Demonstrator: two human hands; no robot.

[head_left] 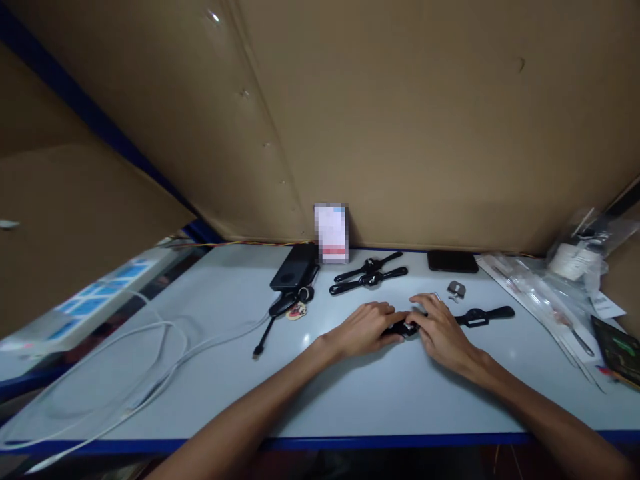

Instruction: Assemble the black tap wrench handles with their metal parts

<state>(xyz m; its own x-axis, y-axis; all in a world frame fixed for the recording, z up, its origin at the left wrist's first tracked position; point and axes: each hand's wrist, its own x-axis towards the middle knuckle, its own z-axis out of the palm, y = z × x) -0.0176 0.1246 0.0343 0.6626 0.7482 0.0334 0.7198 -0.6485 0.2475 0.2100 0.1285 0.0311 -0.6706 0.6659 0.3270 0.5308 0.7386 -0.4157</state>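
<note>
Near the middle of the white table, my left hand (367, 327) is closed around one end of a black spokeshave (410, 329). My right hand (443, 333) has its fingers bent over the middle of the same tool, which they partly hide. Just right of that hand lies another black spokeshave body (477, 319) with an open frame at its centre; its left end is hidden. Beyond my hands, two black spokeshaves (371, 280) lie side by side. A small grey slotted plate (456, 289) rests behind my right hand, with a small metal piece beside it.
A black box-shaped device (295, 267) with cables and a white cord (185, 353) occupy the left. A pixelated card (332, 233) stands against the cardboard wall (400, 133). A black phone (453, 261) lies behind. Plastic packaging (535, 293) covers the right. The table has a blue front edge (350, 443).
</note>
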